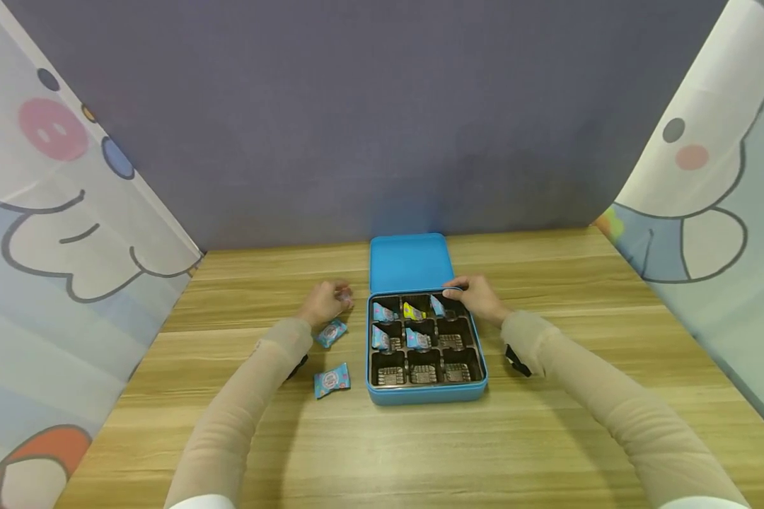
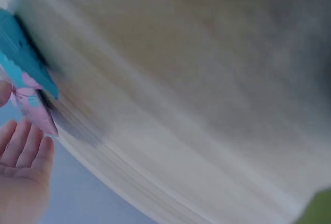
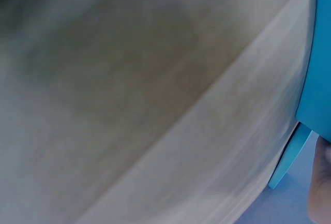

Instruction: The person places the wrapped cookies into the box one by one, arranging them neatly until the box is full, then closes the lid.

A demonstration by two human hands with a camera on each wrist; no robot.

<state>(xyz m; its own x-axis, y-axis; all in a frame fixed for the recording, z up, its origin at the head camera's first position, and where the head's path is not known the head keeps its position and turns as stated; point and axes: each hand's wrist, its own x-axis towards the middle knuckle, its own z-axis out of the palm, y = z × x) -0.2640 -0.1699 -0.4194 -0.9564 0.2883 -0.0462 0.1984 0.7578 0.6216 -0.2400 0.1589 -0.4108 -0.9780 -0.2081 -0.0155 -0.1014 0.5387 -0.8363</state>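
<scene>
A blue tin box [image 1: 428, 396] with a dark divided tray lies with its lid [image 1: 410, 263] folded back. Several small wrapped candies stand in the tray: a yellow candy [image 1: 414, 311] between two blue ones in the back row, and blue ones in the left and middle compartments of the middle row. To the box's left, my left hand [image 1: 323, 302] pinches a pink wrapped candy [image 2: 36, 111] between thumb and fingers. My right hand [image 1: 479, 298] grips the box's back right corner, thumb over the rim, close to the blue candy [image 1: 437, 305] there.
Two blue wrapped candies lie on the wooden table left of the box, one candy [image 1: 331, 332] close to the left wrist and another candy [image 1: 332, 380] nearer the front. A grey panel [image 1: 382, 127] stands behind the table, with cartoon-printed sheets [image 1: 700, 177] at both sides.
</scene>
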